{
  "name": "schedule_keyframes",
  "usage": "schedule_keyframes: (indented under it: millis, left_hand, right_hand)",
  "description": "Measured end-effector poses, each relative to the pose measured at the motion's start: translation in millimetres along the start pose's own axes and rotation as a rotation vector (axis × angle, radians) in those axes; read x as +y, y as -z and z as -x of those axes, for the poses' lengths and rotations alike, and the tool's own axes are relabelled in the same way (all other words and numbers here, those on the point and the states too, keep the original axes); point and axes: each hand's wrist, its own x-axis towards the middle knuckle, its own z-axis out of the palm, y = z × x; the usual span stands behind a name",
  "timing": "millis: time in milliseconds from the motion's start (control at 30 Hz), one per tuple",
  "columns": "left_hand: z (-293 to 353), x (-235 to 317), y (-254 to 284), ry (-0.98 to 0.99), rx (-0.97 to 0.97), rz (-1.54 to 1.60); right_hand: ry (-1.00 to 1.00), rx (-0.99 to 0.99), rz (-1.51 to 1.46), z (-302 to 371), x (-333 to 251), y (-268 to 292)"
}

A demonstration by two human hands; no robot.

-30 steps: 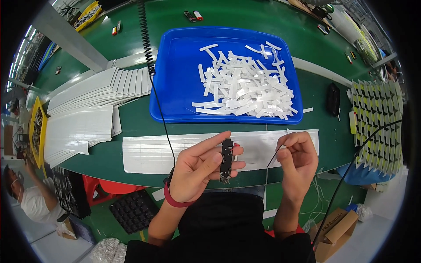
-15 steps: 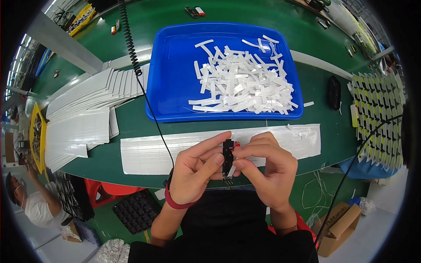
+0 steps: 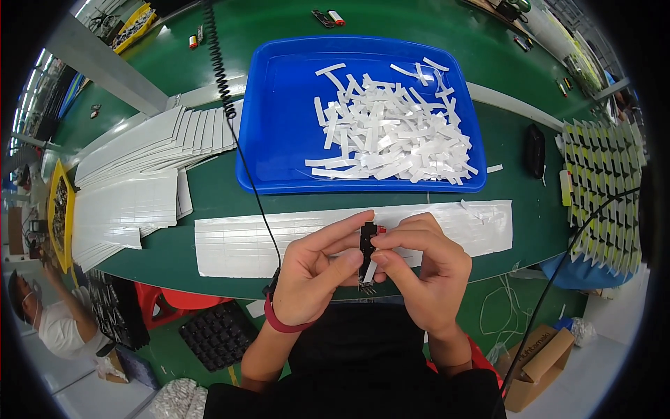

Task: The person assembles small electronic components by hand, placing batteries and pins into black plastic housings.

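Note:
My left hand [image 3: 314, 272] is closed, pinching a narrow black circuit board [image 3: 366, 244] between thumb and fingers. The board stands lengthwise, with a small red part [image 3: 381, 230] by its upper right and thin pins at its lower end. My right hand [image 3: 429, 272] is closed too, its thumb and forefinger against the board's right side. From under that thumb a short white strip [image 3: 370, 269] hangs along the lower board; whether it sticks there I cannot tell. Below both hands lies a long white sheet [image 3: 244, 248]. A wristband [image 3: 283, 320] circles my left wrist.
A blue tray [image 3: 276, 178] with a heap of white strips [image 3: 391, 133] stands beyond my hands. White sheets [image 3: 132, 188] are stacked left. A cord [image 3: 255, 185] runs down to my left wrist. At right are a black pouch [image 3: 535, 150] and a yellow-green divided stack [image 3: 600, 195].
The white strip now lies closer along the board's lower face, where it stuck out at a slant before. The view has shifted slightly; both hands keep their hold.

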Motion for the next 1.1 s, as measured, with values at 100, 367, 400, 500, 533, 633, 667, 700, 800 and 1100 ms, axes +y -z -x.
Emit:
schedule_keyframes:
  millis: [100,367,400,500,533,633,667,700,800,1100]
  left_hand:
    - [0.1,3.2,-5.3,-0.002,-0.019,-0.051]
    - [2.0,6.8,-10.1,0.104,0.039,-0.097]
    - [2.4,6.8,-10.2,0.104,0.038,-0.098]
    - [1.9,6.6,-10.1,0.104,0.032,-0.101]
    - [1.6,6.9,-10.8,0.104,0.031,-0.110]
    - [1.2,6.2,-11.8,0.096,0.035,-0.125]
    - [1.4,5.1,-11.2,0.088,0.041,-0.132]
    - [2.1,2.4,-9.8,0.087,0.043,-0.133]
    - [5.6,-1.4,-6.9,0.046,0.020,-0.081]
    - [6.3,-10.3,-6.8,-0.038,0.071,0.013]
  right_hand:
    - [0.068,0.026,0.038,-0.7,4.0,-0.7]
    - [0.103,-0.003,0.177,-3.4,3.7,5.3]
    - [0.084,-0.025,0.143,-3.8,4.9,5.3]
    - [0.006,-0.010,0.119,-6.2,1.6,3.7]
    - [0.007,-0.008,0.119,-6.3,2.5,4.0]
    - [-0.031,-0.049,0.043,-8.6,3.9,3.8]
    - [-0.075,-0.045,0.006,-12.1,0.3,2.2]
    - [-0.120,-0.042,-0.032,-14.2,-1.3,1.3]
    - [-0.235,-0.112,-0.329,-14.6,4.0,9.1]
    - [0.126,-0.056,0.173,7.8,-13.8,13.9]
